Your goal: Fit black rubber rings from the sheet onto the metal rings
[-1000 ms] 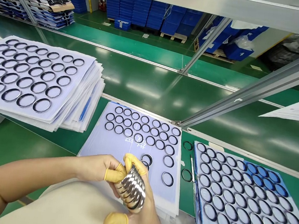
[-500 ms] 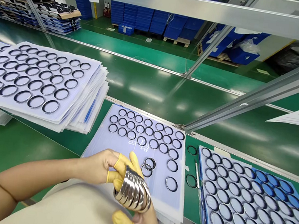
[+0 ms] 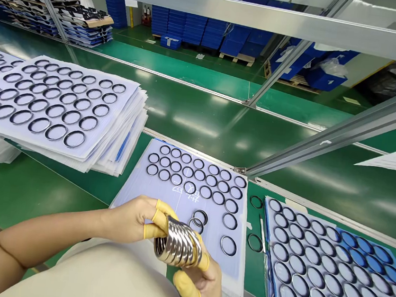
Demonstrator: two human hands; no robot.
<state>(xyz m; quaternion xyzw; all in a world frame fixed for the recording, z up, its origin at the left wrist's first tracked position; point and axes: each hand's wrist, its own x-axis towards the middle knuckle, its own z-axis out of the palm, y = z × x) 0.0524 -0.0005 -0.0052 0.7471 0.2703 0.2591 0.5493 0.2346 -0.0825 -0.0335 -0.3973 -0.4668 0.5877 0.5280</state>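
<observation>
A stack of shiny metal rings [image 3: 178, 244] lies on its side, held between my two hands. My left hand [image 3: 132, 219] grips its left end, with yellow finger cots on the fingertips. My right hand [image 3: 202, 282] holds it from below and the right, and a yellow cot [image 3: 186, 290] covers one finger. Just beyond the stack, a white sheet [image 3: 178, 198] carries rows of black-edged rings. Two loose rings [image 3: 199, 221] overlap on that sheet near my fingers. A cream-coloured apron or sleeve [image 3: 97, 275] fills the bottom of the view.
A tall pile of ring sheets [image 3: 59, 109] sits at left, and another ring sheet [image 3: 330, 273] lies at right on the green belt [image 3: 201, 120]. Two black rings [image 3: 256, 202] and a white stick [image 3: 262, 233] lie between the sheets. An aluminium rail [image 3: 214, 9] crosses above, with blue crates beyond.
The ring stack has turned to lie more sideways between my hands. My right hand's fingers have shifted around its underside. The whole view has drifted slightly, moving the sheets right.
</observation>
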